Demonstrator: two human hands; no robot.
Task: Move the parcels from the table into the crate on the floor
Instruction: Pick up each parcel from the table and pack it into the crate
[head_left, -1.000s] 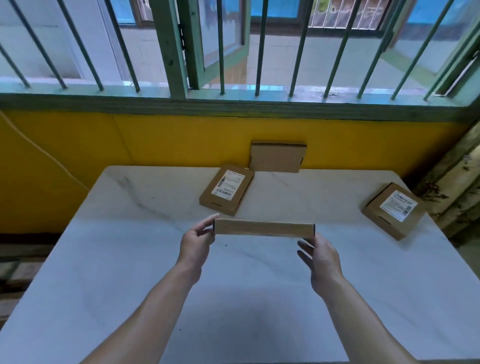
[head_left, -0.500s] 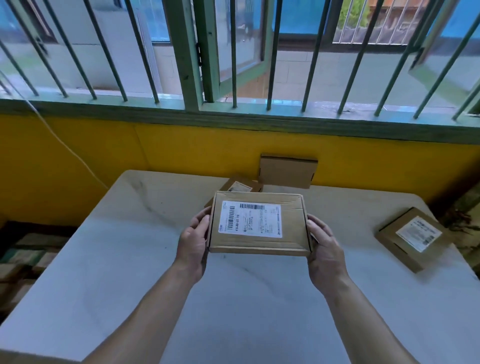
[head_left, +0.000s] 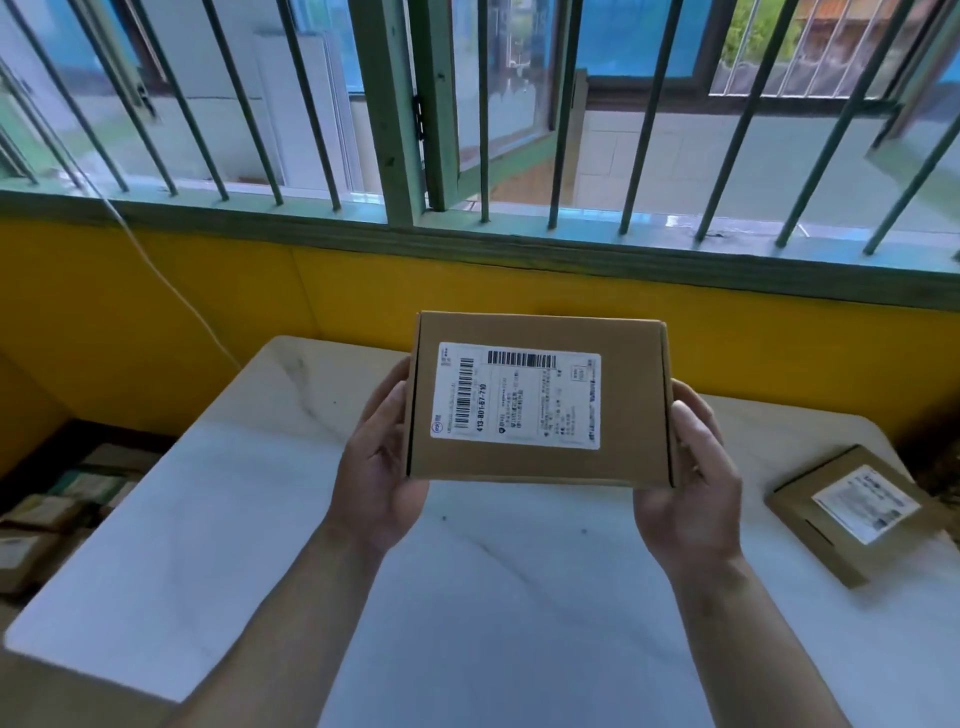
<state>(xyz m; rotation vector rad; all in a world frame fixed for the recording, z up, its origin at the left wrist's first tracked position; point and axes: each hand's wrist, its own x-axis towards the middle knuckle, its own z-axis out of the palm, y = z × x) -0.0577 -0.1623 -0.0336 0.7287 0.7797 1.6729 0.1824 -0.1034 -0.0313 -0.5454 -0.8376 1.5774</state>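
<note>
Brown cardboard with a white label: a parcel (head_left: 540, 400) is held up in both hands above a pale marbled table (head_left: 519, 597), clear of its top and with the labelled face turned to the camera. The left hand (head_left: 379, 467) clasps the left short end and the right hand (head_left: 691, 478) clasps the right short end. Both are closed on the box, their fingers mostly out of sight behind it, and neither is free.

The parcel's long axis runs level from left to right, spanning the gap between the two hands. The label (head_left: 517, 393) reads sideways, with its upright barcode toward the left hand.

Off the table's left edge, low on the floor, lies a stack of boxes (head_left: 62, 499) that look like parcels already dropped. The crate itself cannot be made out for certain there. If that is the goal, it sits on the left hand's side, below and well apart from the held box. The carry would likely be a swing left and down, with the left short end leading and the right hand following across the body.

A second parcel (head_left: 852, 514) lies flat near the table's right edge. It is nearer the right hand and well apart from the raised one. Anything behind the raised box is hidden.
</note>
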